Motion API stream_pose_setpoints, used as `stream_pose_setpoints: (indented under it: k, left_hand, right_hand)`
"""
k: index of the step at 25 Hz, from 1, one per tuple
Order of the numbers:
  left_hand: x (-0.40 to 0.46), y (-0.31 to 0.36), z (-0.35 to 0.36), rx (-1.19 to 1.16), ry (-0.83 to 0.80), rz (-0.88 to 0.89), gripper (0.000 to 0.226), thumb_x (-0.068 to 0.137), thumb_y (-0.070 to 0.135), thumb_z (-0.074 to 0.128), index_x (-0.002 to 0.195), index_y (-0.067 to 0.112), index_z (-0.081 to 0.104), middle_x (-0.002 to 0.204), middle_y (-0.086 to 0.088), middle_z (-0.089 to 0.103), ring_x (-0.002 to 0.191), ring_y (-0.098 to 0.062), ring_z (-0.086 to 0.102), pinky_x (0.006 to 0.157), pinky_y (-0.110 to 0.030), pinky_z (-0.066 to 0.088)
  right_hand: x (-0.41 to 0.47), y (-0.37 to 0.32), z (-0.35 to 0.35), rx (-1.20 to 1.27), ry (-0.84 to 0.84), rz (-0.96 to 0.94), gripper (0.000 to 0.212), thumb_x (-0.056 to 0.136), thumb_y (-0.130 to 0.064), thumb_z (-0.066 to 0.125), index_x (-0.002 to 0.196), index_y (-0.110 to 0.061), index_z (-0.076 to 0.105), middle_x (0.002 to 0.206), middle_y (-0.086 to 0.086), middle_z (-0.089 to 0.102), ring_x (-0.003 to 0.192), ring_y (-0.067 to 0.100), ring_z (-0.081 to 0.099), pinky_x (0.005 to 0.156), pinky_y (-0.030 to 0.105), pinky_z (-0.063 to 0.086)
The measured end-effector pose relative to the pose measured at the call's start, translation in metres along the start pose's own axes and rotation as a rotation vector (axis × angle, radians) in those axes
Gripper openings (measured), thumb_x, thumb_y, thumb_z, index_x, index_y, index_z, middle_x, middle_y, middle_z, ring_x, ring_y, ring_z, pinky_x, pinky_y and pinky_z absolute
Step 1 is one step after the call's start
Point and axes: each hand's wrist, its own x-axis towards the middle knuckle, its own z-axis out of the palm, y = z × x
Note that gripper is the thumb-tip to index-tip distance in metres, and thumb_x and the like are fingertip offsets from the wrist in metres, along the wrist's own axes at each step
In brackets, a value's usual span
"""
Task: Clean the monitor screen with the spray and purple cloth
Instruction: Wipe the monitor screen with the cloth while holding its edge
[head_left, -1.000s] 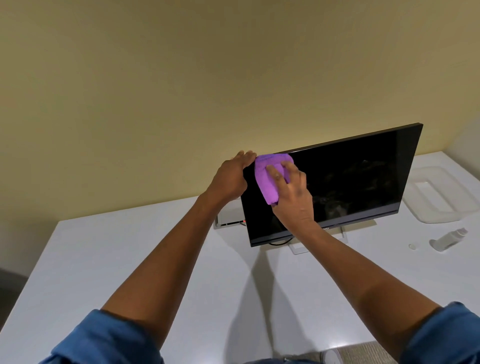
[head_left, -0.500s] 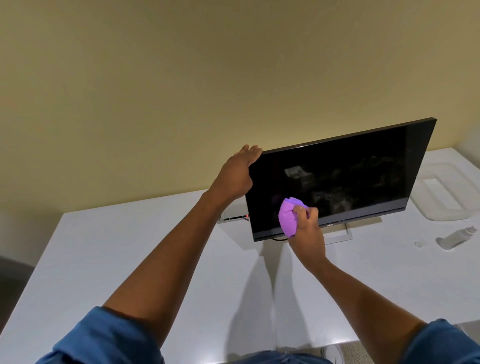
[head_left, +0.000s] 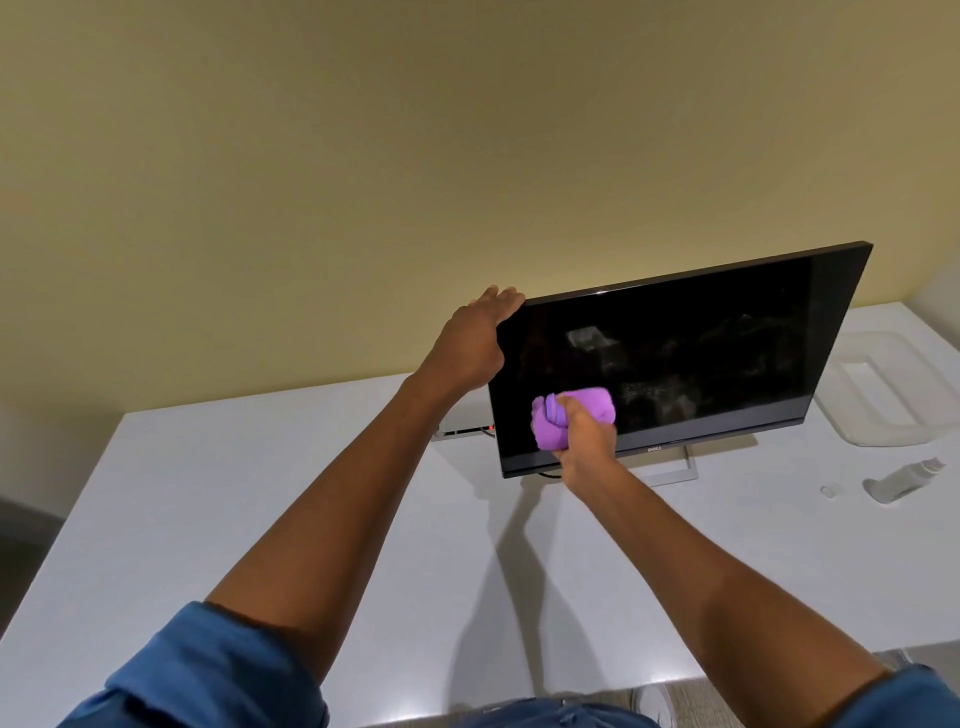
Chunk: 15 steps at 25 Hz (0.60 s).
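Our left hand (head_left: 475, 340) sits at nine o'clock of the monitor (head_left: 675, 358), palm against its upper left corner, fingers laid over the top edge and thumb low on the side; we cannot tell how firmly they curl behind it, but the hand looks to be steadying the panel. Next comes the cloth (head_left: 569, 415), bunched and pressed on the glass at about seven o'clock of the screen, just above the bottom bezel. Our right hand (head_left: 584, 441) grips it from below, fingers wrapped tight round the wad.

The screen's long axis runs from that wad up toward three o'clock, and nearly all the hazy, smeared glass lies that way, to the right of the cloth. So we judge the coming strokes belong to the right hand, sweeping rightward along the panel while the left braces the far corner.

The spray (head_left: 904, 478) lies on its side on the table (head_left: 260, 493), at four o'clock of the monitor, well apart from both hands.
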Motion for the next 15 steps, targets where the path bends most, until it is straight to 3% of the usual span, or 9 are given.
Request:
stream_pose_setpoints:
  k: [3,6,10,15]
  left_hand:
    - [0.001,-0.003,0.003,0.036,0.002,0.015,0.064,0.088,-0.011,0.044,0.147,0.012,0.039,0.156,-0.005,0.035,0.149,-0.021,0.022,0.118,-0.032,0.019]
    - [0.007,-0.009,0.006,0.046,-0.017,0.008,0.047,0.098,0.006,0.047,0.144,0.015,0.043,0.155,-0.003,0.039,0.148,-0.02,0.022,0.117,-0.035,0.022]
    - [0.01,-0.013,0.009,0.028,-0.021,0.002,0.043,0.097,0.008,0.048,0.138,0.018,0.047,0.15,0.0,0.045,0.148,-0.02,0.023,0.116,-0.043,0.029]
    - [0.008,-0.01,0.008,0.053,0.005,0.004,0.051,0.096,0.003,0.048,0.145,0.017,0.042,0.156,-0.001,0.035,0.149,-0.02,0.021,0.118,-0.037,0.021]
  right_hand:
    - [-0.013,-0.051,0.008,-0.23,0.046,-0.377,0.046,0.081,-0.019,0.075,0.117,-0.016,0.046,0.105,0.002,0.058,0.087,0.014,0.06,0.078,0.028,0.05]
    - [-0.018,-0.104,0.012,-0.421,0.025,-0.635,0.047,0.077,-0.026,0.075,0.114,-0.018,0.048,0.101,-0.002,0.059,0.083,0.011,0.061,0.063,0.019,0.043]
    - [-0.017,-0.13,0.007,-0.533,-0.022,-0.716,0.047,0.077,-0.032,0.074,0.117,-0.023,0.05,0.1,-0.005,0.059,0.083,0.008,0.062,0.061,0.021,0.046]
    - [0.008,-0.078,-0.038,-0.593,0.075,-0.729,0.037,0.084,-0.022,0.072,0.114,-0.02,0.049,0.096,-0.003,0.058,0.082,0.011,0.061,0.065,0.02,0.048]
